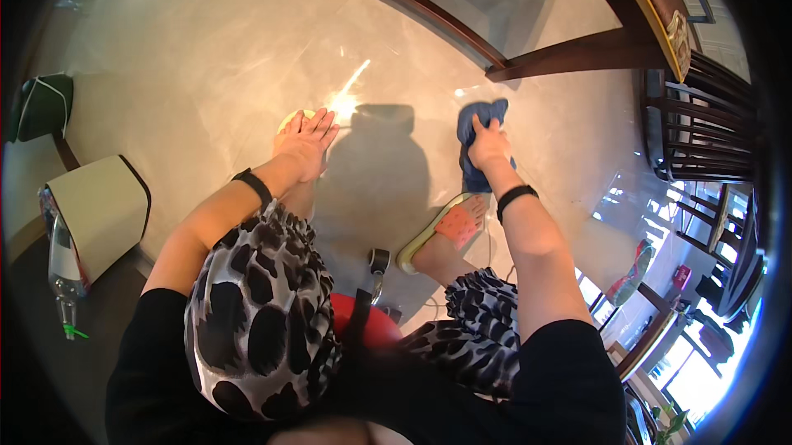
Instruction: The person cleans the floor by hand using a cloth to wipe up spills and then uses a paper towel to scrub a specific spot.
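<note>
My left hand (305,146) reaches down at the left, its fingers stretched out and nothing held in them. It lies over a yellow edge (290,122), apparently the front of a slipper; most of that is hidden under the hand. At the right, my right hand (490,145) presses a crumpled blue cloth (469,133) against the floor, its thumb and fingers gripping it. Just below the cloth is my right foot in a yellow slipper with an orange strap (456,227).
Glossy beige floor (206,74) spreads around me. A dark wooden table frame (421,4) stands ahead, and slatted chairs (701,127) at the right. A pale bin-like container (103,210) and a clear bottle (66,268) are at the left. Below me is a red seat (363,320).
</note>
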`<state>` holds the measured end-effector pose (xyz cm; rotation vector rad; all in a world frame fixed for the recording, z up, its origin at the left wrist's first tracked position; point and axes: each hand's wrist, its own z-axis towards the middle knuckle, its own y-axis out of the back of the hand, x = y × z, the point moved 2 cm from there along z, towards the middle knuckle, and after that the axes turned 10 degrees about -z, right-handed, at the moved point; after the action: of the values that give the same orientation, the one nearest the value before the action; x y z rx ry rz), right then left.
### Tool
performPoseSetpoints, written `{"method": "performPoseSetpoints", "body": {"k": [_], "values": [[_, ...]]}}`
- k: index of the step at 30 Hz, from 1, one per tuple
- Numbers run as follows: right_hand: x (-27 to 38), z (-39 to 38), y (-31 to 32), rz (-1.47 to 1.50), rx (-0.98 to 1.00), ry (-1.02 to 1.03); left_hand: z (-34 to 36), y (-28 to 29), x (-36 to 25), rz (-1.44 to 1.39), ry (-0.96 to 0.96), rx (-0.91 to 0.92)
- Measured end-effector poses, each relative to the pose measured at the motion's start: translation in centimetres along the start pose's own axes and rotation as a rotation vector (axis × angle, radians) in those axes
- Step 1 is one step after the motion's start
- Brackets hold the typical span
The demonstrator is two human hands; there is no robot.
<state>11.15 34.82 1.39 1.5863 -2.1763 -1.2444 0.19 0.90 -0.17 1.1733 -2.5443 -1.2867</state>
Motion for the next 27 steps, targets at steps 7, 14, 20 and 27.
{"method": "performPoseSetpoints", "body": {"k": [7, 14, 20, 27], "values": [[-10.6, 0.7, 3.3, -0.789, 0.269, 0.187, -0.5, -0.7, 0.6, -0.161, -0.035, -0.100], [-14.8, -5.5, 4.3, -0.373, -0.270, 0.227, -0.5, -0.7, 0.7, -0.114, -0.087, -0.123], [-7.0, -8.4, -3.6, -0.081, -0.379, 0.324, 0.2, 0.3, -0.3, 0.003, -0.078, -0.057], [-4.3, -8.4, -6.4, 0.207, -0.257, 0.327, 0.0, 5.2, -0.9, -0.038, -0.022, 0.138]]}}
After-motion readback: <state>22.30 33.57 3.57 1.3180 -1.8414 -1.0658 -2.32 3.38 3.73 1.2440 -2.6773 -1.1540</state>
